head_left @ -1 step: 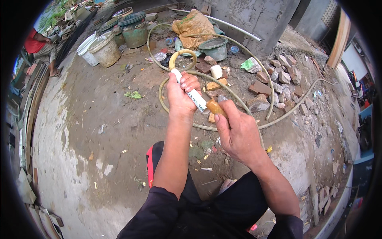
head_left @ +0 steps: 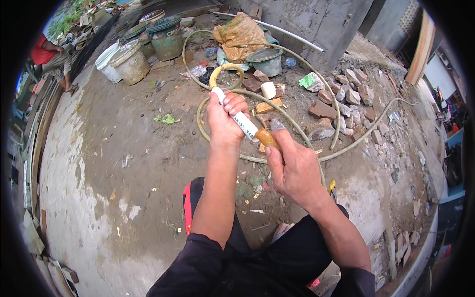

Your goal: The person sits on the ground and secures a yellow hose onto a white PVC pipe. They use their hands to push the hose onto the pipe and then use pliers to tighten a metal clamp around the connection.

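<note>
My left hand (head_left: 225, 121) is closed around a short white pipe piece (head_left: 243, 124), held slanting above the dirt ground. My right hand (head_left: 292, 171) grips the brownish hose end (head_left: 267, 138) that meets the pipe's near end, thumb pressed on it. At the pipe's far end a yellowish hose (head_left: 225, 67) curls into a small loop. Its long run lies in wide loops on the ground (head_left: 297, 129) under and beyond my hands. My dark-sleeved forearms rise from the lower edge.
Dirty buckets (head_left: 129, 62) and a green bucket (head_left: 166, 37) stand at the back left. A grey basin (head_left: 267, 60), a brown sack (head_left: 240, 32) and a concrete wall (head_left: 321, 20) are behind. Broken bricks (head_left: 341, 104) litter the right. A person in red (head_left: 44, 52) crouches far left.
</note>
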Motion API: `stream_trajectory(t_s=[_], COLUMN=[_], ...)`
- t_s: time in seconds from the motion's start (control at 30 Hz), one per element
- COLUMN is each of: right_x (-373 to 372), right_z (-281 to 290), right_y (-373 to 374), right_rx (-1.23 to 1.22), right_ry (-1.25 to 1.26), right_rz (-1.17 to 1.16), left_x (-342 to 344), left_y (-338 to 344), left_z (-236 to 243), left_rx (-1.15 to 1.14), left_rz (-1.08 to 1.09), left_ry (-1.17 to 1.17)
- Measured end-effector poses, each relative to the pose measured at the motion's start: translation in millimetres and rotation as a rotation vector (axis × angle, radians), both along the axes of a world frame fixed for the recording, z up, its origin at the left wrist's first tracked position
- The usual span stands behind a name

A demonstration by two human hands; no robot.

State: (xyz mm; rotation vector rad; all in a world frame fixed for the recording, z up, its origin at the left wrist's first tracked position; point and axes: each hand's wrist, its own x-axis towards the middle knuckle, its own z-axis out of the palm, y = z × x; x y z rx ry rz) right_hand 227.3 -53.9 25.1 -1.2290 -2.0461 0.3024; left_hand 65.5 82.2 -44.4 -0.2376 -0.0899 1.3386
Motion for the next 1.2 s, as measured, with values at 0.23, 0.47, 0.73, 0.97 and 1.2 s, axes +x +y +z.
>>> stream_trajectory(t_s=[0.23, 0.47, 0.73, 0.97, 1.2], right_x=[2.2, 1.3, 5.6, 2.6, 1.2], right_z=[-25.0, -32.3, -39.2, -37.4, -26.4], right_y=[-3.3, -5.4, -3.7, -3.9, -6.8], right_rx=[0.062, 0.013, -0.059, -0.222, -0.378], right_ry=[0.004, -0.044, -0.031, -0.097, 0.287], right_rz=[-0.002, -0.049, -0.094, -0.222, -0.152], left_x=[8.2, 11.0, 13.5, 22.5, 26.4], left_y=[0.2, 0.6, -3.2, -22.2, -25.6], left_z=[-0.2, -4.0, -0.6, 30.4, 36.7], left_rx=[-0.049, -0.060, -0.109, -0.209, -0.150], left_rz=[-0.030, -0.024, 0.181, 0.383, 0.444], left_ry=[-0.039, 0.023, 0.248, 0.475, 0.436])
